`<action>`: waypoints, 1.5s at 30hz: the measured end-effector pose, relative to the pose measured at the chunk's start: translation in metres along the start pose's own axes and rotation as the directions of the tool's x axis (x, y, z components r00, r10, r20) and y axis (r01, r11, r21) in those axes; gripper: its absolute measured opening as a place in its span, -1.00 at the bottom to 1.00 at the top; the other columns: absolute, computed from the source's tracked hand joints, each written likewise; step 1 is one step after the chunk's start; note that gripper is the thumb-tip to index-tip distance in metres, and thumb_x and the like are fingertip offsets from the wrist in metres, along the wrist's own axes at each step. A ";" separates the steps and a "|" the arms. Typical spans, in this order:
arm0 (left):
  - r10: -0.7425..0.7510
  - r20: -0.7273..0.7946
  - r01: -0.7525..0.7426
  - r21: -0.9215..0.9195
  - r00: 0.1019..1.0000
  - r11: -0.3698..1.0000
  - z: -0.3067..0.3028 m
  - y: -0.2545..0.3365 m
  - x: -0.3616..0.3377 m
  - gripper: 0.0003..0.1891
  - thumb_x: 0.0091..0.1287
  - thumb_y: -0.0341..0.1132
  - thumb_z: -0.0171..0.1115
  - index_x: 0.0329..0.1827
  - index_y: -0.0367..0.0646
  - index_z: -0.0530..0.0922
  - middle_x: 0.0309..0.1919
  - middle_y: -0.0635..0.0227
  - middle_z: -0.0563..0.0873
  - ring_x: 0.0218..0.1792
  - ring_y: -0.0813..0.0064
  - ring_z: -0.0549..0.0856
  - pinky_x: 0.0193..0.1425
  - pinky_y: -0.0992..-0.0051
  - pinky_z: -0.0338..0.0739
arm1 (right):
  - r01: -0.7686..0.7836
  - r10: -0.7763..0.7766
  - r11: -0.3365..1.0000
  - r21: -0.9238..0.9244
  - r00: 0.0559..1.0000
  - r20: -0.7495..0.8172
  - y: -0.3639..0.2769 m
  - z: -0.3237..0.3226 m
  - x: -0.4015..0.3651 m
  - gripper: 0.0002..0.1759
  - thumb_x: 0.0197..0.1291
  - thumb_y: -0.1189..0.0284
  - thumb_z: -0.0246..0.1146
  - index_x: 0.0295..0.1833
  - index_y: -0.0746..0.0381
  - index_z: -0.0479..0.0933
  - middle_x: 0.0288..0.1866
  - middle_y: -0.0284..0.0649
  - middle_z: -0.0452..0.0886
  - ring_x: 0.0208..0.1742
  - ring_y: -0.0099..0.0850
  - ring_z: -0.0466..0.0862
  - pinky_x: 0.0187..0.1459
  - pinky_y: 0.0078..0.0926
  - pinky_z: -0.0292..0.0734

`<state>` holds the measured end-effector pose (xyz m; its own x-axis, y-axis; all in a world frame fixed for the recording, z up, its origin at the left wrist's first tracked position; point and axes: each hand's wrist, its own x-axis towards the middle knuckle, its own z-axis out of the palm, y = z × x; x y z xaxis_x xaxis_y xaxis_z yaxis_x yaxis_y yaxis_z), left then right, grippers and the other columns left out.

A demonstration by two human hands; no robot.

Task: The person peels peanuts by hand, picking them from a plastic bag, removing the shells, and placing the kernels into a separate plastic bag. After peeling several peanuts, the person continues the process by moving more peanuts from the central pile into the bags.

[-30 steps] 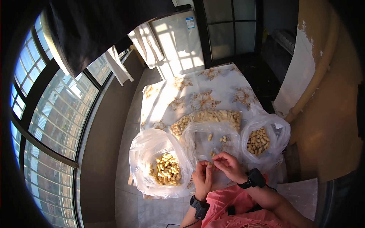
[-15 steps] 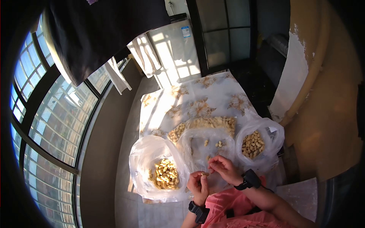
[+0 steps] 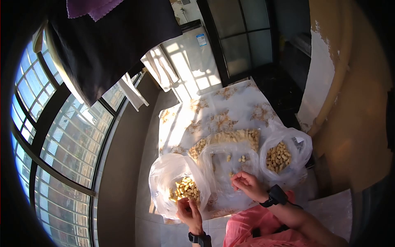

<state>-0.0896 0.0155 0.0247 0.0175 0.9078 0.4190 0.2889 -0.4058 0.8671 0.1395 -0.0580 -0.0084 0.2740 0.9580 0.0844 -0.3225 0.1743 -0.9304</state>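
— What are the fingers doing?

— On the right hand (image 3: 248, 186) the fingers (image 3: 238, 178) are drawn together in a loose pinch. Whether anything sits between them is too small to tell. On the left hand (image 3: 189, 209) they curl lightly at the near rim of the left bag (image 3: 164, 175). I cannot tell if they grip anything.

— And where is the right hand?

— At the near edge of the middle bag (image 3: 220, 153), over its open mouth.

— How do the bags look?

— Thin clear plastic, crumpled, mouths rolled open. There are three in a row across the near end of the table (image 3: 222, 103). The left bag holds a loose yellow-tan heap, lit by the sun. The middle bag is almost bare, with only a few small pale pieces lying on its far side. The right bag (image 3: 302, 144) holds a good mound of tan peanuts.

— Anything else on the table?

— One heap of pale peanuts (image 3: 230, 136) lying loose just beyond the middle bag, stretching from behind the left bag towards the right one. The table wears a white cloth with brown flowers.

— And around the person?

— Two dark wristbands, one on the left wrist (image 3: 200, 238) and one on the right wrist (image 3: 276, 194), and a pink garment (image 3: 251, 230) at the near edge. A big gridded window (image 3: 61, 136) fills the left. A dark cloth (image 3: 115, 37) hangs above, and a white cabinet (image 3: 193, 53) stands at the far end of the table.
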 end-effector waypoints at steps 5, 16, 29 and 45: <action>-0.022 -0.055 0.022 0.005 0.998 1.000 -0.009 0.006 0.009 -0.81 0.47 -0.32 0.27 -0.18 -0.30 0.53 -0.54 0.47 0.60 -0.53 0.75 0.46 -0.46 0.65 0.32 | -0.021 0.021 1.000 -0.002 1.000 -0.007 -0.002 0.001 -0.002 -0.81 0.50 0.46 0.19 0.10 0.34 0.50 -0.14 -0.28 0.62 -0.19 -0.56 0.63 -0.09 -0.59 0.58; -0.065 0.005 0.065 0.038 0.998 0.997 0.003 0.028 0.012 -0.79 0.32 -0.49 0.29 -0.02 -0.24 0.54 -0.70 0.49 0.43 -0.66 0.71 0.31 -0.54 0.56 0.14 | -0.003 0.003 1.000 -0.010 1.000 0.025 0.005 -0.002 -0.001 -0.79 0.50 0.43 0.20 0.12 0.32 0.49 -0.12 -0.29 0.64 -0.18 -0.56 0.64 -0.09 -0.59 0.59; 0.104 0.347 -0.137 0.072 0.932 0.988 0.100 0.030 -0.016 -0.57 0.50 -0.03 0.16 0.22 -0.18 0.48 -0.46 0.23 0.67 -0.48 0.15 0.70 -0.42 0.23 0.51 | -0.014 0.014 0.999 -0.043 1.000 -0.006 0.004 -0.001 -0.004 -0.77 0.43 0.48 0.27 0.13 0.29 0.55 -0.07 -0.32 0.70 -0.03 -0.57 0.66 0.00 -0.57 0.59; 0.151 0.335 -0.124 -0.101 0.930 0.987 0.097 0.021 -0.022 -0.47 0.49 0.05 0.12 0.21 -0.29 0.47 -0.16 0.13 0.62 -0.35 0.11 0.73 -0.26 0.23 0.58 | 0.320 -0.248 0.750 -0.579 0.947 0.202 -0.002 0.006 -0.002 -0.73 0.17 0.47 0.40 0.00 0.23 0.63 -0.08 -0.20 0.64 -0.06 -0.22 0.67 -0.03 -0.37 0.57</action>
<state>0.0093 -0.0021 0.0072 0.3807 0.8185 0.4302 0.1863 -0.5236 0.8314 0.1347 -0.0588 -0.0042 0.1563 0.9105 0.3829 0.3707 0.3052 -0.8772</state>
